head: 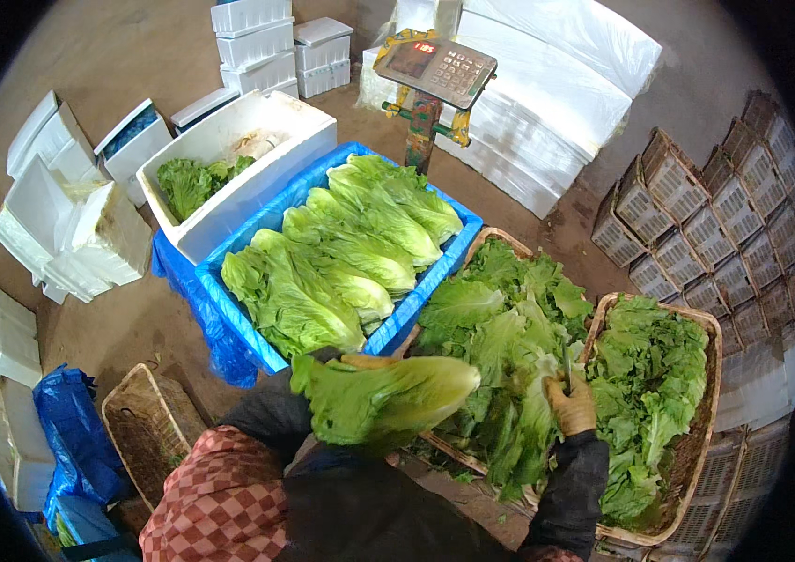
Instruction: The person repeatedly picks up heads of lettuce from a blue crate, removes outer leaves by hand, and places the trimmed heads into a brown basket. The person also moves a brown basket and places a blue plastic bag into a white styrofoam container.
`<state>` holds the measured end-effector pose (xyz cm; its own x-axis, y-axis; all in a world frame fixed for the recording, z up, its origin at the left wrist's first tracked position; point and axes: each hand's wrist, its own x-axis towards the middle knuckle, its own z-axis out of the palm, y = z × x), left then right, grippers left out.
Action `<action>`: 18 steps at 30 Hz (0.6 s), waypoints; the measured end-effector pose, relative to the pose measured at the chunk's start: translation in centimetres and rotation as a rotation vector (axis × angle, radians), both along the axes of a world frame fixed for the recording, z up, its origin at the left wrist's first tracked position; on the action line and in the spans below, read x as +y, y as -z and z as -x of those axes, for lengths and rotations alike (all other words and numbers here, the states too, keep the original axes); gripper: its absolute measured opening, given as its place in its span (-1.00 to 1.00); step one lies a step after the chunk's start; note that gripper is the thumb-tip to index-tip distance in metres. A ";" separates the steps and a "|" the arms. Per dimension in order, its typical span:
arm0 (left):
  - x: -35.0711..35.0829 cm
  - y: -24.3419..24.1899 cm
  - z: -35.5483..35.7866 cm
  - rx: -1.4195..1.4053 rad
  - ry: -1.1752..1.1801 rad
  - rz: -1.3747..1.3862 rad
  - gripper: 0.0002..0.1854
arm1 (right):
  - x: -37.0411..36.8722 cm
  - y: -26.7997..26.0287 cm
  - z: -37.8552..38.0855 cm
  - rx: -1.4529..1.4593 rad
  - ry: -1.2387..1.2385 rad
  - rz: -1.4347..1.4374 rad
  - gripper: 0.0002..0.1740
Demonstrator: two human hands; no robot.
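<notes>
A head of romaine lettuce [397,397] lies across my left hand [368,361], its pale base pointing right. The lettuce hides most of that hand; only a strip of tan glove shows behind it. My right hand [572,407], in a tan glove, is closed around a knife [567,365] whose narrow blade points away from me. Beneath and beside the knife are loose lettuce leaves [496,337] heaped over a crate. Several romaine heads [341,246] lie in rows in a box lined with blue plastic [397,344], just beyond my left hand.
A crate of leaves [650,414] stands at right. Behind the blue-lined box are a white foam box [257,183] holding some greens and a scale display [436,67] on a post. Stacked crates [706,211], wrapped foam boxes [545,84] and an old basket [152,421] stand around.
</notes>
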<state>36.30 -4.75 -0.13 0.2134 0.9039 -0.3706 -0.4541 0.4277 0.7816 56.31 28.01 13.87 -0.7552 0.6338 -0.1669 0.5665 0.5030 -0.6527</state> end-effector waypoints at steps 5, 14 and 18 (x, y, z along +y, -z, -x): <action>-6.3 2.9 -0.3 -0.097 -0.050 0.103 -0.20 | -6.6 2.6 0.5 -0.022 -0.357 0.404 -0.34; -10.8 -8.5 12.4 0.707 0.262 -0.313 -0.46 | -24.9 8.9 1.8 0.405 0.056 1.111 -0.65; -14.4 -14.3 20.7 1.142 -0.270 -0.332 -0.38 | -29.7 10.1 4.4 0.511 0.183 1.142 -0.56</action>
